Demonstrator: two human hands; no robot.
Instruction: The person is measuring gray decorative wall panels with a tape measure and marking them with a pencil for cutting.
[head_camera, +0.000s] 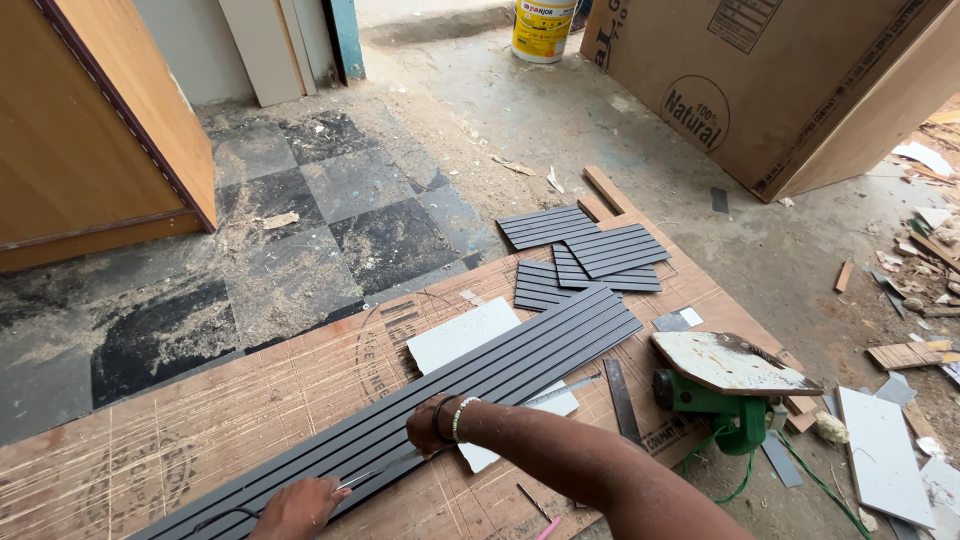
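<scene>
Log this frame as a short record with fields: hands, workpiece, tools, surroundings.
left hand: holds a thin pencil-like marker on the panel
right hand: presses a metal ruler across the panel
workpiece: long dark grey fluted panel on a brown plywood sheet
offcuts: short grey fluted pieces
tool nearby: green circular saw
</scene>
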